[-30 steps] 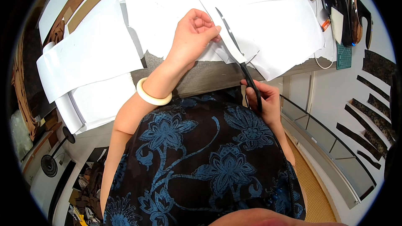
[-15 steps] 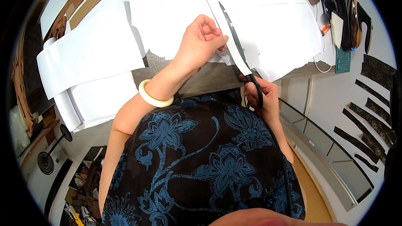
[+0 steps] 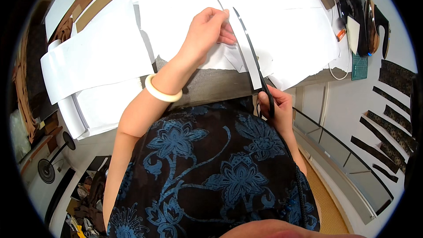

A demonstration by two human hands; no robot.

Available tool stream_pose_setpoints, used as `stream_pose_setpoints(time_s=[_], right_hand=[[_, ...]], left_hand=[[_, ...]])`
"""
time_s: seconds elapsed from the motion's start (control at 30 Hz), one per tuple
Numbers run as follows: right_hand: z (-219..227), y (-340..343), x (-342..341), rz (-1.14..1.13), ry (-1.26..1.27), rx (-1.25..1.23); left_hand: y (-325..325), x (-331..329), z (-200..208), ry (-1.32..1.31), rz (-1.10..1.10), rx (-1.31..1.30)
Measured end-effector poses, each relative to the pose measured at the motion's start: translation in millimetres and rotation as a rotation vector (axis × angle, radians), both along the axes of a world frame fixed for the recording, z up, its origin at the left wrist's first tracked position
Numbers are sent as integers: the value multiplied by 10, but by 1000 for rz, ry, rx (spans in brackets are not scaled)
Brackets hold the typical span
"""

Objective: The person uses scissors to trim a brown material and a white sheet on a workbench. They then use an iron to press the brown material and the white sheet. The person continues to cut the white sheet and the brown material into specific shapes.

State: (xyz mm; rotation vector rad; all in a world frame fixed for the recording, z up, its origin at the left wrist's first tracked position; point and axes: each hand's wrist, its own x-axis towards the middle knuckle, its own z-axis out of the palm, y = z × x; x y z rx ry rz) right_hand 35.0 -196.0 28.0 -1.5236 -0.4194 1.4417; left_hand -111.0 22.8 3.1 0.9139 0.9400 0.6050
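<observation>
My right hand [image 3: 277,101] is closed around the black handles of long-bladed scissors [image 3: 265,87], whose tips point away over white paper. Along the left side of the blades runs a narrow white paper strip [image 3: 249,61], its near end hanging at the table's front edge. The thumb and forefinger of my left hand [image 3: 210,31] are pinched at the far part of this strip, while the other fingers curl loosely below. A cream bangle [image 3: 155,93] circles my left wrist. Large white paper sheets [image 3: 304,35] lie beneath and right of the scissors.
The grey wooden tabletop [image 3: 209,83] shows along its front edge. A white paper roll [image 3: 70,114] stands at the left. Brown strips [image 3: 110,2] lie at the far left. At the right are a clothes iron [image 3: 378,26], a cable and a green cutting mat [image 3: 360,65].
My left hand has moved slightly farther away and now pinches higher up the strip. The strip lies straighter beside the blades, and the scissors have shifted a little nearer me.
</observation>
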Motion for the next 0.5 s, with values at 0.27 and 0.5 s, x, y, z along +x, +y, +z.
stream_pose_setpoints(time_s=[0.27,0.5], right_hand=[[-38,-5,11,-24,40,23],[-1,68,-17,-53,71,7]], left_hand=[[16,54,-57,-2,-51,1],[-94,92,-27,-39,-95,-52]])
